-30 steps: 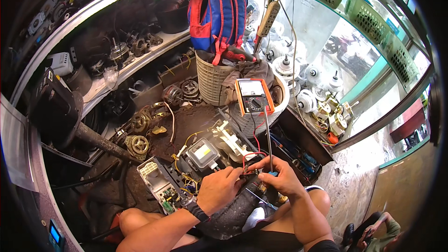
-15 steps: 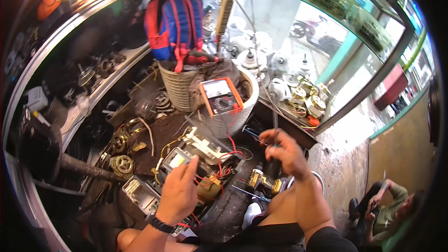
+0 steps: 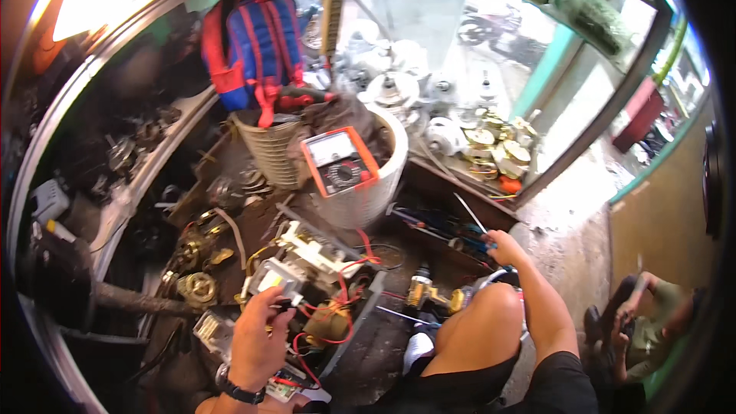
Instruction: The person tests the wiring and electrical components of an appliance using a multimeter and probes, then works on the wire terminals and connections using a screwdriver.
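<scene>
Read clock positions from the centre of your view, with 12 o'clock at the top. The white basket (image 3: pixel 397 146) stands at the centre. The red-and-blue backpack (image 3: pixel 261 54) sits at 11 o'clock. The opened appliance (image 3: pixel 316 249) lies at 7 o'clock. The yellow-and-black drill (image 3: pixel 420 291) lies at 5 o'clock, near your right knee. Your left hand (image 3: pixel 261 333) is at 7 o'clock, over the appliance, fingers bent. Your right hand (image 3: pixel 507 249) is at 4 o'clock. The orange-edged multimeter (image 3: pixel 340 161) rests tilted on top of the basket, close to centre. The screwdriver (image 3: pixel 470 212) is clamped in your right grip, shaft pointing toward 11 o'clock. A small dark piece (image 3: pixel 283 304) shows at your left fingertips; whether the left grip is clamped on it cannot be told.
</scene>
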The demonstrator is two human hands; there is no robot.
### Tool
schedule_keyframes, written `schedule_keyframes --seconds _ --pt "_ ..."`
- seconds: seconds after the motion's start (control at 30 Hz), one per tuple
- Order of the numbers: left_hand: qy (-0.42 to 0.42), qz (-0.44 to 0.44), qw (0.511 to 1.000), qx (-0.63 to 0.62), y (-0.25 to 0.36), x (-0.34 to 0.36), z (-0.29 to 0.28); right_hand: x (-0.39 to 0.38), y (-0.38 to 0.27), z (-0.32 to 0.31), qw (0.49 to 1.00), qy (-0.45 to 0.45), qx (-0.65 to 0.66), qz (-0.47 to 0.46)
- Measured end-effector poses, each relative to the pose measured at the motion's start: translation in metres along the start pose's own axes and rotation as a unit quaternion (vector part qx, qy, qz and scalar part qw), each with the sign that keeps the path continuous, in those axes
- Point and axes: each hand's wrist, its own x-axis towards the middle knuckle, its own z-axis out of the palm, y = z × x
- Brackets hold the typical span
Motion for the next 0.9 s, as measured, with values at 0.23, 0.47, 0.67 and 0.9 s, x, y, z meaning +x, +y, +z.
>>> schedule_keyframes --seconds 0.23,0.47,0.67,0.9 --pt "-0.035 -0.071 0.995 -0.066 -0.004 0.007 -0.007 0.032 0.01 0.025 0.982 0.019 -0.183 0.049" --pt "-0.141 -0.081 0.986 0.033 0.016 0.007 -0.004 0.053 -0.019 0.041 0.995 0.0 -0.083 0.05" --pt "-0.193 -0.015 0.976 0.103 0.014 -0.007 0.013 0.054 -0.011 0.079 0.996 0.02 -0.068 0.059" --pt "-0.121 0.074 0.979 0.15 0.012 -0.016 0.04 0.054 -0.004 0.09 0.992 0.048 -0.106 0.057"
